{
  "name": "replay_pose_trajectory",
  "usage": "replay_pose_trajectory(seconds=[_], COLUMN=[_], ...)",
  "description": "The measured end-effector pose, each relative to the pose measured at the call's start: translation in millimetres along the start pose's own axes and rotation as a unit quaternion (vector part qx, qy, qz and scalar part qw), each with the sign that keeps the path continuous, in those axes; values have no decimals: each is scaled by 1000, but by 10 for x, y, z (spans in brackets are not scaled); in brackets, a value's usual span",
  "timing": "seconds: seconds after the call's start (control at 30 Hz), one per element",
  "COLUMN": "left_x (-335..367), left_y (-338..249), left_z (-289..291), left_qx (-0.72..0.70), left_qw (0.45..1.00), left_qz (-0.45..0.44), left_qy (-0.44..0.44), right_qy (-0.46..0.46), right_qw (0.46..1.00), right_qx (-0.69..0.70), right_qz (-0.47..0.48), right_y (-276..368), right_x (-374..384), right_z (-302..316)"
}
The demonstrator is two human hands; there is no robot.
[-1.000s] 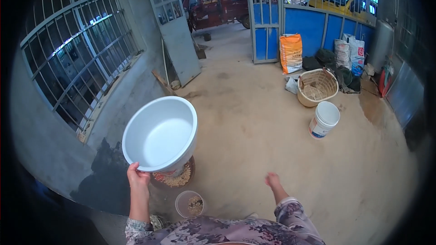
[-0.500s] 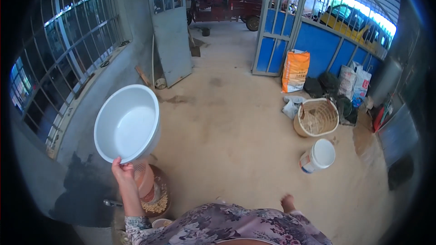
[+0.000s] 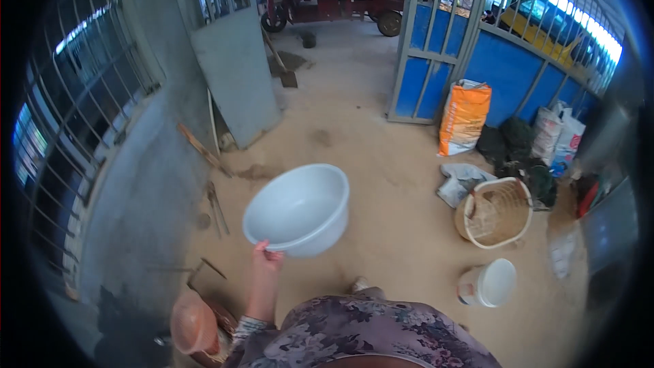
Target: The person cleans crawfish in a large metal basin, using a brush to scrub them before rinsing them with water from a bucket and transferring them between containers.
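My left hand grips the near rim of a large light grey-blue plastic basin, thumb over the edge. The basin is held up in front of me, tilted so that its bare inside shows. Below and left of that hand, an orange-pink plastic bucket or tub sits close to the wall, partly over a reddish-brown vessel. My right hand is out of the picture. A foot shows on the floor just past my patterned clothing.
To the right stand a white bucket, a cream basket and an orange sack. Ahead, a blue-panelled gate and a grey door flank the opening; a red three-wheeled vehicle is beyond. A shovel lies near the doorway.
The basin has moved right and lower with my left hand, and tips less toward me. My view has shifted, so the orange-pink tub appears further left and lower. My right hand stays out of sight.
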State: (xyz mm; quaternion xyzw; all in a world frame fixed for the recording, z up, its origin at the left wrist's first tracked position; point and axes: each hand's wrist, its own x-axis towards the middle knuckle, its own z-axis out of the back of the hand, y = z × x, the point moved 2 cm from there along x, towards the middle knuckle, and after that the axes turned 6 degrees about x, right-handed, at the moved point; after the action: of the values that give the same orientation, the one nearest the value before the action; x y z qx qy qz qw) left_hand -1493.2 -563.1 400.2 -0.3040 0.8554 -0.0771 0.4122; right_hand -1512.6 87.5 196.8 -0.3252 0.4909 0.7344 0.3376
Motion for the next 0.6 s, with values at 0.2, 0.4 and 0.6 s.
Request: replay_pose_trajectory(seconds=[0.2, 0.4, 0.6], left_x=[507, 1573, 2889], left_y=[-71, -474, -497], left_z=[-1266, -2083, -2912], left_qx=[-8, 0, -4], left_qw=[999, 996, 995], left_qz=[-7, -84, -101], left_qy=[35, 12, -2], right_qy=[84, 182, 265], right_qw=[990, 961, 961], right_qx=[93, 23, 25], right_qz=[66, 209, 82], right_y=[2683, 5334, 6121], right_x=[1229, 1493, 2148], right_z=[-1003, -2489, -2565])
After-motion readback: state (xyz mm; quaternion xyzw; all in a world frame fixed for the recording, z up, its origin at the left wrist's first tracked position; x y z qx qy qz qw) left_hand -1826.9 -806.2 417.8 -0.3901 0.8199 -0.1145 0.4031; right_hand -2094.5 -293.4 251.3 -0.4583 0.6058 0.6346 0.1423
